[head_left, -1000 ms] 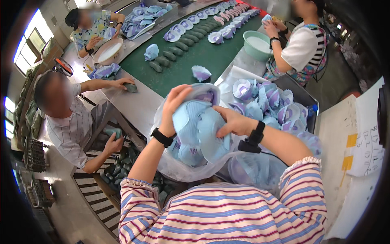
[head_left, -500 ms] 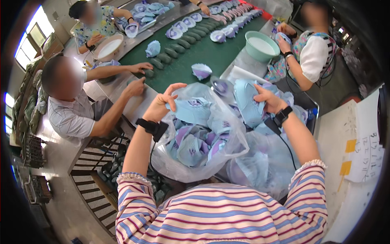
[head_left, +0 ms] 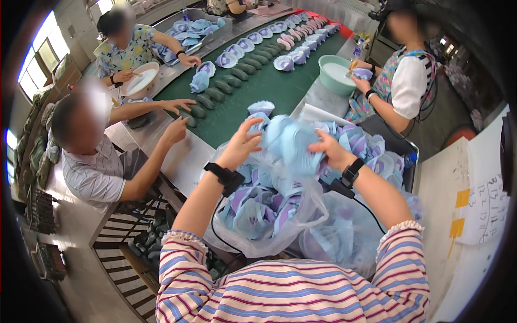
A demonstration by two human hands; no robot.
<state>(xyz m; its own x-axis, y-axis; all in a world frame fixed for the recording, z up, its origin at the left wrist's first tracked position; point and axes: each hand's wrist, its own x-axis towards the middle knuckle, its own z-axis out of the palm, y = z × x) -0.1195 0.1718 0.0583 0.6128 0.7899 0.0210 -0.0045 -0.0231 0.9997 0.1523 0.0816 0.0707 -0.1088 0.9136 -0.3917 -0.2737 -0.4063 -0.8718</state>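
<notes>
Between my hands are light-blue shoe uppers (head_left: 293, 142), blurred by motion, above a clear plastic bag (head_left: 258, 245). My left hand (head_left: 240, 144) has its fingers curled at their left side, closed on an upper there. On the right side, my right hand (head_left: 335, 153) grips the uppers with thumb and fingers. How many lie between them I cannot tell. More uppers with purple linings (head_left: 252, 212) fill the bag below. To the right of it, a heap of loose uppers (head_left: 361, 142) lies in a bin.
Ahead runs a green conveyor belt (head_left: 237, 105) with rows of dark green shoe lasts (head_left: 231, 81), pink pieces (head_left: 285, 40) and uppers. A co-worker (head_left: 94, 156) at left touches a last. Two others work beside basins (head_left: 336, 75). A paper-covered board (head_left: 458, 210) stands at right.
My hands have come together, bringing the uppers against each other over the bag. The co-worker at the far left has reached onto the belt beside an upper.
</notes>
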